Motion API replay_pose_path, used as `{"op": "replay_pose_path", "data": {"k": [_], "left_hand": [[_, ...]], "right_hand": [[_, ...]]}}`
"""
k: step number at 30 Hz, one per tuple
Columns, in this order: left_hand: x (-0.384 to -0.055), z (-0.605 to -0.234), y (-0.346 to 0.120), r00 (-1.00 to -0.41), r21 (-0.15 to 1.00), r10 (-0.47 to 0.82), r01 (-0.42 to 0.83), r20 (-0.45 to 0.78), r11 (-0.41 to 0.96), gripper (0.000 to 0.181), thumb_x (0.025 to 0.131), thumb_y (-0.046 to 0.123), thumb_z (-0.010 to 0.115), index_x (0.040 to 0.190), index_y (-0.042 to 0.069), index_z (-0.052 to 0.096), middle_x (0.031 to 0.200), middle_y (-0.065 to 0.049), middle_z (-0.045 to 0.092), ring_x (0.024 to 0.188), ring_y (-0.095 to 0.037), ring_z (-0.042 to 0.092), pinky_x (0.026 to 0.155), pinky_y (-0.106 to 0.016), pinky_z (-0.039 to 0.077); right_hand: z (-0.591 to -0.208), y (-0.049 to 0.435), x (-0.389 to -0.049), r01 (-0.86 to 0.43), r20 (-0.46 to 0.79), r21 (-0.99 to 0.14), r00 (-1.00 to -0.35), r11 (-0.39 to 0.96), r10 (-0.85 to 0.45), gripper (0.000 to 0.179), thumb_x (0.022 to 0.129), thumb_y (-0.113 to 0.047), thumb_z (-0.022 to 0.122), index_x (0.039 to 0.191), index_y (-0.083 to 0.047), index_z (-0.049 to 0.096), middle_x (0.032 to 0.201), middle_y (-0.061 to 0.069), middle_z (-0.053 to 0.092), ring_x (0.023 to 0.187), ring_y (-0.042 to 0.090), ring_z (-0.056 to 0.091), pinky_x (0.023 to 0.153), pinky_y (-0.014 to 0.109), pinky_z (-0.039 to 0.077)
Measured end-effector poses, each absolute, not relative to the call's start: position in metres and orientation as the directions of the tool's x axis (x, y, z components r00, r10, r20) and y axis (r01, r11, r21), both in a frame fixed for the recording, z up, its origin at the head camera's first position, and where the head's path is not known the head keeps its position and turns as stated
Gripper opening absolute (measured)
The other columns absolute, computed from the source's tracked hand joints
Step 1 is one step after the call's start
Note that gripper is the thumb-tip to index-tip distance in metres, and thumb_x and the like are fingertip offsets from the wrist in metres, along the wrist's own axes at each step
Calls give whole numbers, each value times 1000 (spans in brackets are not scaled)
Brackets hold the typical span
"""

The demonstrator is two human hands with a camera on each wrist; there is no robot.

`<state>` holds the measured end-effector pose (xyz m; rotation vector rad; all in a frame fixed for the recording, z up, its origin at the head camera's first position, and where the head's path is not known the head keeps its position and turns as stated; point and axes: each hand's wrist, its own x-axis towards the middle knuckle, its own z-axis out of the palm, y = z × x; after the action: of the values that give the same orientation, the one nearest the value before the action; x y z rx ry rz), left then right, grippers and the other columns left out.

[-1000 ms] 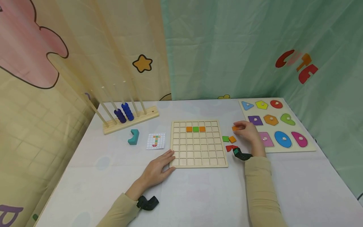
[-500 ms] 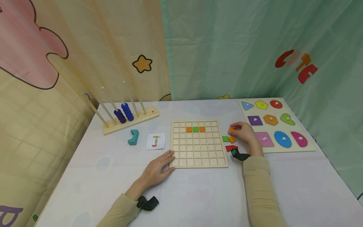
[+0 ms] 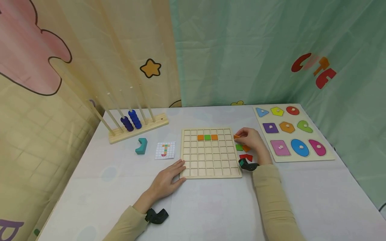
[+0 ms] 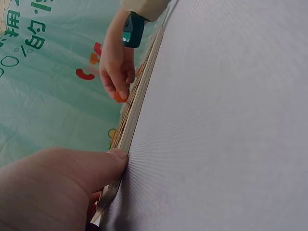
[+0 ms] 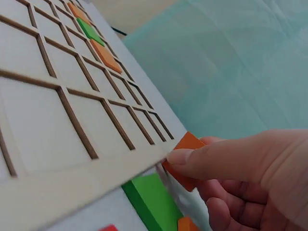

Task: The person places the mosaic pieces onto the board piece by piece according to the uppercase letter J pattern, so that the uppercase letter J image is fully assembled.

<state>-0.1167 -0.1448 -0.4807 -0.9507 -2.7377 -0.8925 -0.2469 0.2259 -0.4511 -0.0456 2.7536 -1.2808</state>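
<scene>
My right hand [image 3: 251, 138] pinches an orange square tile [image 5: 186, 144] between thumb and fingers at the right edge of a wooden grid board [image 3: 208, 161]. In the board's second row sit an orange, a green [image 3: 207, 137] and an orange tile side by side. My left hand [image 3: 165, 180] rests at the board's lower left corner, fingers extended on its left edge; in the left wrist view the thumb [image 4: 103, 166] lies against the board's side. Below the right hand on the table are a loose green tile [image 5: 153, 199], an orange tile [image 3: 246, 148] partly hidden, and red pieces [image 3: 246, 157].
A card [image 3: 165, 150] with a coloured pattern on a grid lies left of the board, near a teal curved block [image 3: 141, 146]. Behind stands a wooden peg rack [image 3: 140, 129] with blue beads. A shape puzzle board [image 3: 286, 134] lies at the right. Curtains hang behind the table.
My right hand has moved left with the orange tile, from beside the shape puzzle to the grid board's right edge. My left hand has stayed in place.
</scene>
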Motion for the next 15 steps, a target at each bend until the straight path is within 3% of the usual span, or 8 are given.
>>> {"op": "replay_pose_path", "data": {"k": [5, 15], "left_hand": [[-117, -481, -145, -800, 498, 532, 594, 279, 632, 45, 89, 27, 65, 125, 0, 59, 140, -9, 47, 133, -18, 38, 106, -37, 36], [-117, -481, -146, -802, 501, 529, 590, 277, 633, 45, 89, 26, 66, 125, 0, 59, 140, -9, 47, 133, -18, 38, 106, -37, 36]], "right_hand": [[-443, 210, -247, -41, -23, -752, -996, 658, -89, 22, 83, -21, 72, 97, -5, 68, 95, 12, 64, 79, 25, 52, 65, 31, 44], [-442, 170, -247, -120, -26, -819, -969, 561, -245, 23, 89, -19, 67, 108, -6, 68, 103, 11, 66, 93, 26, 60, 81, 39, 51]]}}
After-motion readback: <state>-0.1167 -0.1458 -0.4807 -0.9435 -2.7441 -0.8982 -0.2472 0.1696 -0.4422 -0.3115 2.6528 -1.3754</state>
